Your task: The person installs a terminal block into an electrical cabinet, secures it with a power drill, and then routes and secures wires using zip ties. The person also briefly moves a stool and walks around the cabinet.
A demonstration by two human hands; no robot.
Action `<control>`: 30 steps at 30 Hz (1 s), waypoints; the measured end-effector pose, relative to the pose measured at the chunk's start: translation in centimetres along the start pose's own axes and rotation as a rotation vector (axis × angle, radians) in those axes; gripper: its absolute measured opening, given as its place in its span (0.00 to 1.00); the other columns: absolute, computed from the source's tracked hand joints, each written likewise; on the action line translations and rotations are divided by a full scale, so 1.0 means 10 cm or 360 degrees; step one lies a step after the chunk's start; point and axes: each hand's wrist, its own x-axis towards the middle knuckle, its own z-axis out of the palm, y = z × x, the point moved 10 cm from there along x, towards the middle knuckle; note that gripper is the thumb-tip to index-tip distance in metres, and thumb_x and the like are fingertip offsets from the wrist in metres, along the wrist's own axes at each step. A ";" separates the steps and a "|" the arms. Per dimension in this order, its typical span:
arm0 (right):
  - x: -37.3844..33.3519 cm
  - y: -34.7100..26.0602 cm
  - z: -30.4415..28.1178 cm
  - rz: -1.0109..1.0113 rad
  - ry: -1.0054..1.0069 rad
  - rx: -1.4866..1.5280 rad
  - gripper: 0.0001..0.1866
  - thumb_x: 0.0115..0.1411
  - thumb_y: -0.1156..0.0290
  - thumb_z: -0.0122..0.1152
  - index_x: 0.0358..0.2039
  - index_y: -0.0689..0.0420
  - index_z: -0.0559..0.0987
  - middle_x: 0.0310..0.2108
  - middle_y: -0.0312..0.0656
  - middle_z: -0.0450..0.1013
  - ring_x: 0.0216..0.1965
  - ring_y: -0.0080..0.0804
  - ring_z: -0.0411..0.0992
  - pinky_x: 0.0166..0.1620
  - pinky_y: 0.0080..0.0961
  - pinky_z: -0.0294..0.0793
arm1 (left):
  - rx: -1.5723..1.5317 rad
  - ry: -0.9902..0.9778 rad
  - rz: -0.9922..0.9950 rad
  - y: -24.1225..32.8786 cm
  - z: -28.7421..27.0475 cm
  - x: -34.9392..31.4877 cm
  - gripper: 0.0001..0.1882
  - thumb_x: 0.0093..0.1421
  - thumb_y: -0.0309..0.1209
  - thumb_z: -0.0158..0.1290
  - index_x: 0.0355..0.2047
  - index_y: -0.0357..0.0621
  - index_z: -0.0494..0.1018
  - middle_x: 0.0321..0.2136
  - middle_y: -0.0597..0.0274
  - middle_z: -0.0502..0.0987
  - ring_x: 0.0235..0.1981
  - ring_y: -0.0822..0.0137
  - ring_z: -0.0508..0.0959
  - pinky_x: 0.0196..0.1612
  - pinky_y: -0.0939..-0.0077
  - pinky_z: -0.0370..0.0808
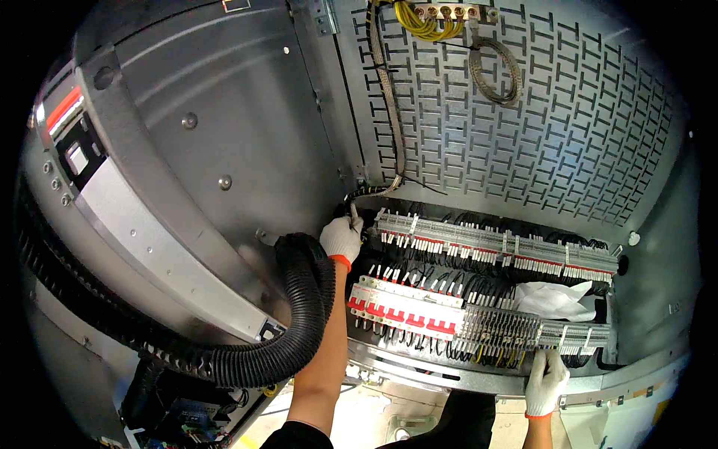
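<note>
My left hand (342, 239), in a white glove with an orange cuff, reaches to the left end of the upper terminal strip (479, 243). Its fingers are closed beside the lower end of a dark cable bundle (366, 192); what they hold is hidden. My right hand (547, 383), gloved the same way, is at the front edge below the lower terminal blocks (572, 336). Its fingers are curled together at the wires there, and I cannot make out what is in them. Between the hands sits a row of circuit breakers with red levers (407, 313).
A thick black corrugated conduit (254, 364) curves past my left forearm. White crumpled paper (555, 299) lies between the terminal rows. A slotted metal panel (553, 127) rises behind, with a braided strap loop (516, 82) and yellow wires (419, 26) on a copper bar. A metal door (209, 112) stands left.
</note>
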 end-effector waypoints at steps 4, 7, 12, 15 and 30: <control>0.01 0.01 0.04 -0.0025 -0.0037 -0.0037 0.06 0.63 0.79 0.56 0.28 0.66 0.76 0.24 0.55 0.74 0.24 0.51 0.75 0.31 0.37 0.72 | -0.0349 0.0102 0.0090 0.34 -0.30 -0.33 0.24 0.71 0.47 0.44 0.43 0.39 0.81 0.32 0.42 0.82 0.35 0.45 0.83 0.41 0.57 0.76; 0.01 -0.03 0.04 -0.0068 -0.0036 -0.0013 0.06 0.63 0.78 0.56 0.28 0.66 0.75 0.25 0.55 0.73 0.25 0.53 0.75 0.32 0.39 0.72 | -0.0621 0.0338 0.0349 0.65 -0.67 -0.79 0.19 0.72 0.41 0.46 0.43 0.39 0.80 0.31 0.43 0.81 0.36 0.49 0.84 0.41 0.64 0.77; -0.01 0.03 0.02 -0.0108 0.0066 -0.0029 0.07 0.64 0.78 0.57 0.29 0.66 0.75 0.22 0.56 0.71 0.20 0.48 0.70 0.29 0.37 0.71 | -0.0738 0.0383 0.0568 0.97 -0.91 -1.73 0.08 0.66 0.25 0.52 0.43 0.37 0.79 0.31 0.44 0.81 0.33 0.48 0.83 0.38 0.65 0.79; -0.02 0.01 -0.01 -0.0052 0.0046 -0.0056 0.08 0.65 0.77 0.56 0.29 0.67 0.75 0.22 0.57 0.70 0.19 0.41 0.65 0.29 0.34 0.70 | -0.0688 0.0086 0.0609 1.04 -0.90 -2.47 0.11 0.65 0.30 0.56 0.46 0.41 0.79 0.35 0.46 0.82 0.36 0.50 0.83 0.40 0.63 0.79; -1.72 -1.70 1.04 0.0013 -0.1755 0.0955 0.13 0.63 0.73 0.63 0.46 0.64 0.82 0.37 0.44 0.82 0.35 0.25 0.78 0.40 0.23 0.77 | -0.2705 -0.0922 -0.1071 0.25 -0.21 -4.51 0.41 0.73 0.60 0.35 0.72 0.39 0.54 0.24 0.70 0.66 0.14 0.77 0.58 0.16 0.83 0.51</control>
